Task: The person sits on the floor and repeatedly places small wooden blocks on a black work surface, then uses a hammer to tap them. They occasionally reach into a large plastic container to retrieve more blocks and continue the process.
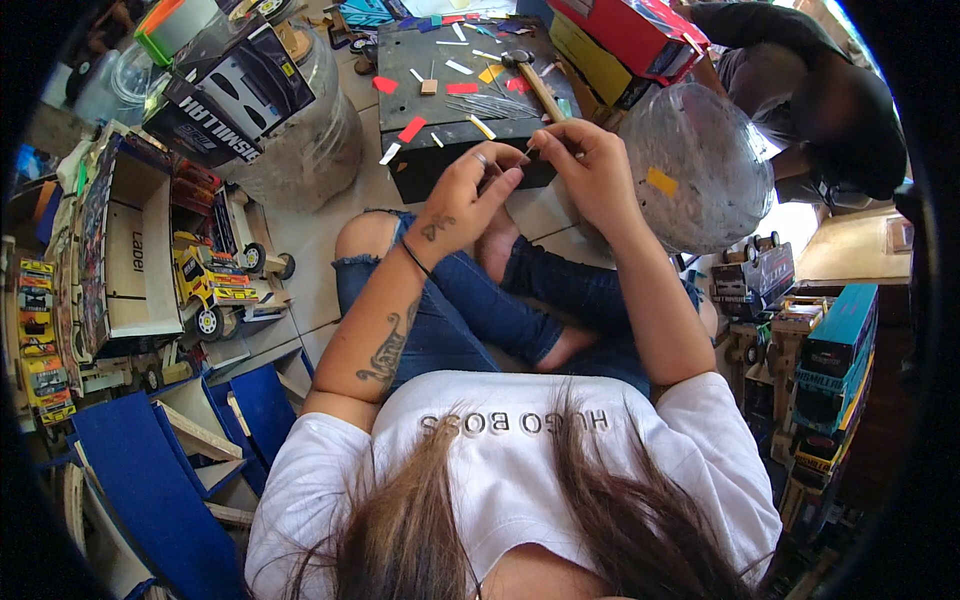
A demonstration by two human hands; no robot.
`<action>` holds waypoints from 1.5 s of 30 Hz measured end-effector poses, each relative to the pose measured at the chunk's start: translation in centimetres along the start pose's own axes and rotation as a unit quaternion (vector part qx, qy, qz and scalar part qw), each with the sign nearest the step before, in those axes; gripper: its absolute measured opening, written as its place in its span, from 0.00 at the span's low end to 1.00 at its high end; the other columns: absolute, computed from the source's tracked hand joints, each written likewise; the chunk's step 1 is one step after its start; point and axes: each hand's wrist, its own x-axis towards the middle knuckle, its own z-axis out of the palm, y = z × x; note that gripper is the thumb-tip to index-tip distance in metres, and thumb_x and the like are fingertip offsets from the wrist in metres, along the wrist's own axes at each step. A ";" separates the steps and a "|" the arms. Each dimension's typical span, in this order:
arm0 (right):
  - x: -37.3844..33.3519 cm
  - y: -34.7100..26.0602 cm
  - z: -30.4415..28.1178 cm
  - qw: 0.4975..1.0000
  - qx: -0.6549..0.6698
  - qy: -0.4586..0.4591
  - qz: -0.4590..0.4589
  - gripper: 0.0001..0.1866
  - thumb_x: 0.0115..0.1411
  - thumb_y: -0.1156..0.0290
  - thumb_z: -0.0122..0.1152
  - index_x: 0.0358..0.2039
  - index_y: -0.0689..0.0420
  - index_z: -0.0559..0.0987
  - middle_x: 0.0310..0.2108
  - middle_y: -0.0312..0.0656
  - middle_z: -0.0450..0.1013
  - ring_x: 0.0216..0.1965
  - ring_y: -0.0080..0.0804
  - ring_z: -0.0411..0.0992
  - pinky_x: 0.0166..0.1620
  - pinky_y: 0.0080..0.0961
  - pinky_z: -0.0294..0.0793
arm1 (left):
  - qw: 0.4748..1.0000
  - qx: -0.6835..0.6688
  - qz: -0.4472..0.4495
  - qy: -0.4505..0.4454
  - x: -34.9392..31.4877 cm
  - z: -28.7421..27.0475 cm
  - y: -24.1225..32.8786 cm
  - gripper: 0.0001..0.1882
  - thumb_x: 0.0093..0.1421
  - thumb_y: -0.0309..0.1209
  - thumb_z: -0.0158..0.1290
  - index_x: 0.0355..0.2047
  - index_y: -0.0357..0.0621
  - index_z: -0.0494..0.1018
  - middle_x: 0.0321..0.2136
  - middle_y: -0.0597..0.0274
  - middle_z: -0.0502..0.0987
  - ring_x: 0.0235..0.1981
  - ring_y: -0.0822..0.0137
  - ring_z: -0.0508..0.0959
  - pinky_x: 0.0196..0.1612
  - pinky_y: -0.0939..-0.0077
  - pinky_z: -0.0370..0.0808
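My left hand (468, 190) and my right hand (592, 172) meet in front of me, just over the near edge of a dark box (404, 72). Both are closed, fingertips pinched around a small thin piece (529, 153) whose kind is too small to make out. A hammer (540, 86) with a wooden handle lies on the box close to my right fingers. Thin metal rods (490, 106) are bunched in the middle of the box top. Around them are scattered red strips (411, 129), white strips (459, 67) and a small wooden block (429, 87).
Large clear plastic containers stand left (318, 140) and right (690, 150). Toy trucks (205, 290) and an open wooden truck body (140, 255) crowd the left, above blue panels (150, 470). More toy vehicles (838, 345) line the right. Another person (800, 90) sits at upper right.
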 end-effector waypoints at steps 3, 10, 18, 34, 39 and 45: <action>2.0 1.8 0.0 0.997 -0.034 -0.004 -0.064 0.13 0.59 0.64 0.62 0.31 0.64 0.81 0.25 0.47 0.78 0.28 0.28 0.75 0.34 0.26 0.72 | 0.994 0.073 0.010 -0.083 1.5 -2.1 -1.4 0.07 0.58 0.26 0.55 0.36 0.37 0.77 0.30 0.60 0.79 0.32 0.69 0.78 0.41 0.74 0.74; 3.2 6.9 0.3 0.887 -0.459 0.030 0.024 0.23 0.56 0.64 0.61 0.49 0.60 0.69 0.45 0.50 0.66 0.44 0.51 0.71 0.46 0.42 0.72 | 0.973 0.213 -0.017 0.092 4.5 -2.8 -5.6 0.07 0.53 0.27 0.57 0.32 0.38 0.78 0.28 0.52 0.81 0.31 0.61 0.82 0.37 0.71 0.76; 2.9 9.5 0.3 0.957 -0.286 0.029 -0.025 0.28 0.55 0.77 0.56 0.57 0.56 0.64 0.41 0.50 0.69 0.40 0.45 0.73 0.41 0.37 0.73 | 0.935 0.302 0.070 0.171 5.4 -2.7 -8.0 0.07 0.55 0.31 0.56 0.27 0.39 0.77 0.24 0.51 0.78 0.29 0.52 0.78 0.35 0.62 0.73; -4.3 -2.5 -1.7 0.968 -0.231 -0.038 -0.091 0.27 0.64 0.72 0.48 0.63 0.42 0.61 0.38 0.50 0.71 0.35 0.56 0.73 0.38 0.46 0.72 | 0.912 0.352 0.104 0.182 5.3 -2.5 -8.4 0.11 0.59 0.33 0.53 0.23 0.39 0.74 0.24 0.52 0.77 0.31 0.51 0.77 0.36 0.59 0.73; -4.2 -2.7 -1.4 0.960 -0.264 -0.056 -0.074 0.27 0.63 0.72 0.48 0.63 0.42 0.61 0.35 0.49 0.69 0.32 0.55 0.73 0.35 0.47 0.72 | 0.905 0.369 0.116 0.176 5.2 -2.6 -8.4 0.10 0.59 0.33 0.52 0.24 0.40 0.74 0.24 0.52 0.77 0.31 0.52 0.77 0.36 0.60 0.73; -3.9 -2.4 -1.7 0.959 -0.268 -0.067 -0.068 0.27 0.64 0.72 0.48 0.64 0.41 0.61 0.34 0.49 0.69 0.32 0.54 0.73 0.35 0.46 0.72 | 0.902 0.378 0.120 0.170 5.2 -2.6 -8.7 0.10 0.59 0.33 0.52 0.25 0.40 0.74 0.24 0.52 0.77 0.31 0.53 0.77 0.37 0.61 0.73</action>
